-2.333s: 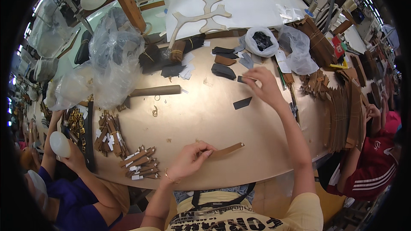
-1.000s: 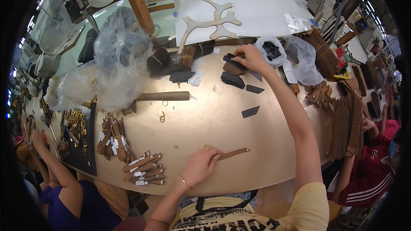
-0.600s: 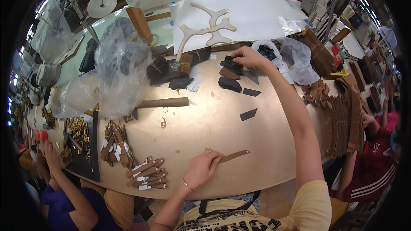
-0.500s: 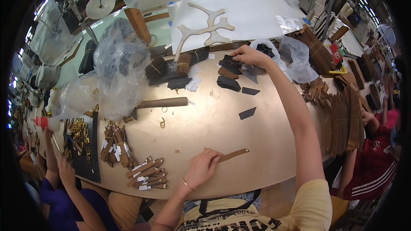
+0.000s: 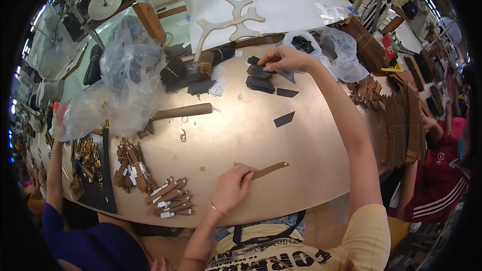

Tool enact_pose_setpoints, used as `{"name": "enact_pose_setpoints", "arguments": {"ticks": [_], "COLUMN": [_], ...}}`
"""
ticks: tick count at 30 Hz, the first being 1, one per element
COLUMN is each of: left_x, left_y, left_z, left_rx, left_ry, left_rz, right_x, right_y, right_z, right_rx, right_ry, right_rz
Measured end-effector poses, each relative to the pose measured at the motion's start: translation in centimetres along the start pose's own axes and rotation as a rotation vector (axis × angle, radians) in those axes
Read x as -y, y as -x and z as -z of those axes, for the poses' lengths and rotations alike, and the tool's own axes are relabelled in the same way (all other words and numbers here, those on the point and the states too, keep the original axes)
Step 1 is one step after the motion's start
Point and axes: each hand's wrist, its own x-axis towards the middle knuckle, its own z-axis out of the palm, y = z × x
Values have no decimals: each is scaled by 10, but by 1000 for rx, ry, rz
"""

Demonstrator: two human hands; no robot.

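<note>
My left hand [image 5: 233, 186], low in the middle, is closed in a pinch on one end of a narrow brown strip [image 5: 271, 170]. The strip lies slanting to the right on the tabletop, with a small pale spot at its far end. My right hand [image 5: 287, 60] reaches to the far side, thumb and fingers pinched on a dark flat piece [image 5: 260, 72] at a small pile. Just nearer sits a stack of black slanted pieces [image 5: 260, 85]. Two single black pieces lie apart from it, one close by [image 5: 287, 93] and one nearer me [image 5: 284, 119].
Bundled brown strips with white tags [image 5: 170, 196] and a dark mat [image 5: 103, 190] with gold buckles lie left. A hammer handle [image 5: 183, 111] rests by a clear plastic bag [image 5: 128, 80]. Brown strip stacks [image 5: 399, 130] stand right. Co-workers sit on both sides.
The view has shifted slightly. My right hand has come a little nearer over the dark pile. My left hand keeps its pinch on the strip. The left co-worker's arm has moved.
</note>
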Motion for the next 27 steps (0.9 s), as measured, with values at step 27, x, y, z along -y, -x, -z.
{"name": "enact_pose_setpoints", "arguments": {"ticks": [27], "left_x": [3], "left_y": [-2], "left_z": [5], "left_rx": [22], "left_ry": [-3], "left_rz": [-9], "right_x": [-5], "right_y": [40], "right_z": [-79], "right_rx": [-505], "right_ry": [510], "right_rz": [183]}}
